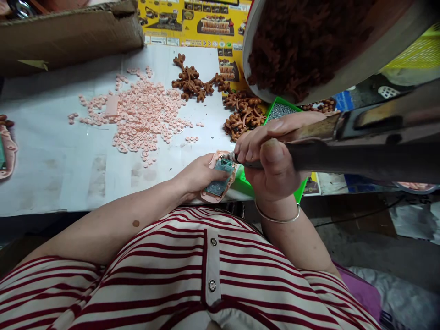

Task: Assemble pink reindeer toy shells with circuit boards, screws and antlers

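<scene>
A pink casing point(216, 191) with a green circuit board point(220, 176) seated in it is held at the near edge of the table point(51, 174), partly overhanging that edge. It is gripped by the left hand point(196, 176), whose fingers are curled closed about the casing's left side. An electric screwdriver point(343, 156) is clasped in the right hand point(271, 158), the fingers wrapped tightly round its dark barrel and the thumb laid on top; its metal tip is set against the upper end of the circuit board. A thin metal bangle point(277, 219) is worn on the right wrist. Just beside the casing, under the right hand, a green tray point(243, 182) is seen, with small grey screws point(283, 111) lying in its far end. Towards the middle of the white table cover a loose heap of small pink buttons point(144, 114) is spread, and a flat pink rectangular piece point(112, 105) lies at the heap's left. Beyond the heap, near the far edge, brown plastic sprues point(195, 82) are scattered, and more of them are piled next to the tray. A cardboard box point(68, 36) stands at the far left corner, and yellow printed packaging point(192, 20) is laid along the far edge. At the far right, a large basin point(357, 71) filled with brown parts point(302, 41) is tilted above the table. A second pink casing point(7, 153) is cut off at the left edge.
</scene>
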Motion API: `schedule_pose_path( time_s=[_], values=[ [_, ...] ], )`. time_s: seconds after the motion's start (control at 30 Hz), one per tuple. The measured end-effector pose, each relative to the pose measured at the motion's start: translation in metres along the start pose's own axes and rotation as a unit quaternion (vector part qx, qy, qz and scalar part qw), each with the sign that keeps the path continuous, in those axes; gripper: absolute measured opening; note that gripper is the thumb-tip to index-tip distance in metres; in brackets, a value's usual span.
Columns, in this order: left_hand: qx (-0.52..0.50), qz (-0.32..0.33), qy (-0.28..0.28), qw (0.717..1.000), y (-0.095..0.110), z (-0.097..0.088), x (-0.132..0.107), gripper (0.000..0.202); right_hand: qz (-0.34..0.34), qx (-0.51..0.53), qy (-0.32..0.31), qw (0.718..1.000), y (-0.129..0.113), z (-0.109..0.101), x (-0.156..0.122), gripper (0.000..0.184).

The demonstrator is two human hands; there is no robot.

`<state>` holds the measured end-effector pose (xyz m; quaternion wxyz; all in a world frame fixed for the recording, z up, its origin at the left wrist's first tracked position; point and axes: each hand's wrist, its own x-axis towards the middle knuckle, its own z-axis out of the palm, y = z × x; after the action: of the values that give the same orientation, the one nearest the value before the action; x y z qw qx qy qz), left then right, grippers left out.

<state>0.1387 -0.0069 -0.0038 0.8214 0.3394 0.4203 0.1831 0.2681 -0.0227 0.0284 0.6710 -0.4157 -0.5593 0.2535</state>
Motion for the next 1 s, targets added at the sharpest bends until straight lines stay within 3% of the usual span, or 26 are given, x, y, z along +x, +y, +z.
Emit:
schedule_pose_path(
  time_s=[0.13,0.23,0.37,0.47,0.77,1.0],
  values=[
    [-0.02,-0.01,-0.003,1.0,-0.001,-0.003,0.0,0.032,-0.105,0.039,0.095,0.989,-0.022,-0.006,0.008,0.022],
    [-0.024,-0.016,0.01,1.0,0.0,-0.005,-0.001,0.034,-0.118,0.013,0.122,0.985,-0.024,-0.028,0.008,0.024],
    [-0.023,-0.011,0.017,1.0,0.002,-0.005,-0.001,0.037,-0.107,-0.025,0.156,0.982,-0.008,-0.059,-0.002,0.019],
    [-0.017,-0.008,0.018,1.0,0.002,-0.005,-0.001,0.037,-0.081,-0.048,0.172,0.981,0.002,-0.071,-0.011,0.021],
    [-0.018,-0.017,0.028,0.999,0.002,-0.003,-0.003,0.041,-0.084,-0.003,0.17,0.982,0.016,-0.071,-0.016,0.019],
    [-0.023,-0.018,0.027,0.999,0.003,-0.003,-0.003,0.041,-0.081,-0.032,0.142,0.986,0.023,-0.07,-0.017,0.017]
  ],
)
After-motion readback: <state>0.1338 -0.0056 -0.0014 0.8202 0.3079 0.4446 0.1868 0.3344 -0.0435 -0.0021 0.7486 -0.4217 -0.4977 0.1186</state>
